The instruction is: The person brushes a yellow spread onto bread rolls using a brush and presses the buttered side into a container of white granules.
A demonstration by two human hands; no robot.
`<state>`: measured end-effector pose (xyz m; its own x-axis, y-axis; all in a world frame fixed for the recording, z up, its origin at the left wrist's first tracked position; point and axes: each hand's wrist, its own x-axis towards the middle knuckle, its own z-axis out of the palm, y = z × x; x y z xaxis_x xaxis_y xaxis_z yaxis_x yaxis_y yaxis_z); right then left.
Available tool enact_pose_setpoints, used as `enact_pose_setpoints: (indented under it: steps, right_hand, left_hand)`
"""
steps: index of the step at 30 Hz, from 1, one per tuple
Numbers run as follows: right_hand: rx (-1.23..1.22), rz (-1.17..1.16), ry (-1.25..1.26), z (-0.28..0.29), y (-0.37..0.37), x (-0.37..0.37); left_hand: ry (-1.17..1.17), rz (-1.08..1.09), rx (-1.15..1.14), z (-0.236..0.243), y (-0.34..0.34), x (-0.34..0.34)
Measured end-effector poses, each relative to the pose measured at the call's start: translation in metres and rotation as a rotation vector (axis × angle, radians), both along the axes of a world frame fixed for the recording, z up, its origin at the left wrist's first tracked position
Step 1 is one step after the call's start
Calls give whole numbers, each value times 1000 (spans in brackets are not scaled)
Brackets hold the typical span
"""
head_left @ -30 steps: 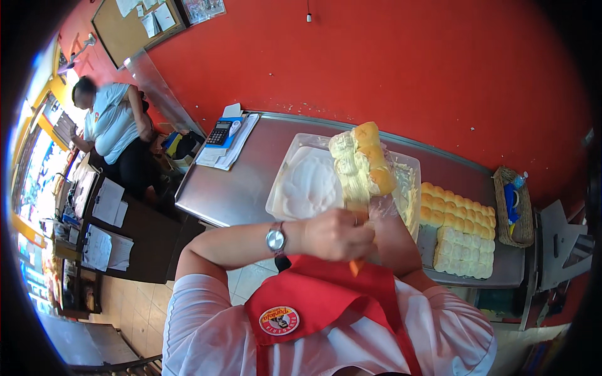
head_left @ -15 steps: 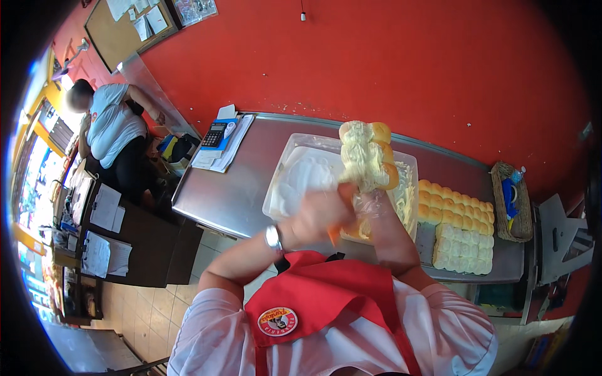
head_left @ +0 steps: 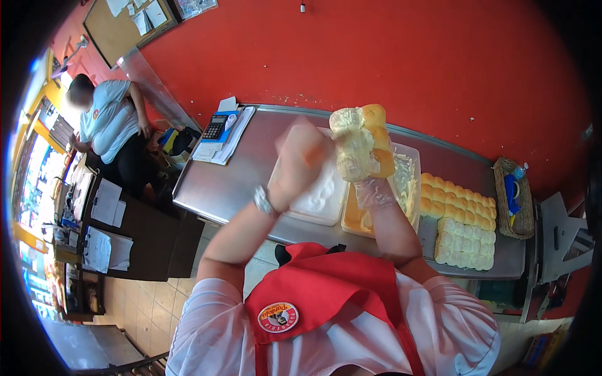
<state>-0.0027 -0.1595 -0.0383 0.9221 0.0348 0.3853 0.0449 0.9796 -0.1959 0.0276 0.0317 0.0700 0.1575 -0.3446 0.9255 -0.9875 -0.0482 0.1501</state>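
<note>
My right hand point(head_left: 374, 192), in a clear plastic glove, holds up a joined block of bread rolls point(head_left: 380, 136). Pale cream coats the left side of the block; the right side shows bare golden crust. Left of the rolls is my left hand point(head_left: 304, 153), smeared by motion, its fingers closed round an orange-handled tool point(head_left: 311, 156) whose working end I cannot make out. Below the hands stands a tub of yellowish cream point(head_left: 415, 188), beside a container of white contents point(head_left: 320, 217), partly hidden by my left arm.
On the steel table point(head_left: 251, 182), golden rolls point(head_left: 461, 200) and a pale-coated block of rolls point(head_left: 465, 244) lie at the right. A wicker basket point(head_left: 517, 229) stands beyond them. A calculator point(head_left: 214, 129) lies on papers at the far left. Another person point(head_left: 116, 122) stands beyond the counter.
My left hand has moved up and left, away from in front of my right wrist. The block of rolls has shifted slightly left and turned. The other person's arm has lowered.
</note>
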Motion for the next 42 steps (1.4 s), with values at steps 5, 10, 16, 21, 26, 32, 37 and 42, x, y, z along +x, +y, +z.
enact_pose_setpoints:
  steps: [5, 10, 16, 21, 26, 32, 37, 42]
  right_hand:
    - [-85, 213, -288, 12, -5, 10]
    - [3, -196, 292, 45, 30, -30]
    - [116, 128, 71, 36, 23, -25]
    - [159, 283, -158, 46, 29, -18]
    - [371, -65, 130, 29, 14, -17]
    - [-130, -570, 195, 34, 36, -36]
    - [119, -37, -81, 45, 35, -53]
    - [144, -32, -65, 21, 29, -54]
  left_hand:
    - [-404, -294, 331, -24, 6, -87]
    - [950, -204, -160, 37, -19, 37]
    - [838, -71, -330, 39, -21, 32]
    - [726, 38, -377, 19, -13, 47]
    - [-303, -228, 233, -29, 3, -64]
    - [909, -287, -361, -21, -2, -10]
    - [1386, -594, -914, -18, -5, 66]
    - [1739, -600, -858, -46, -19, 69]
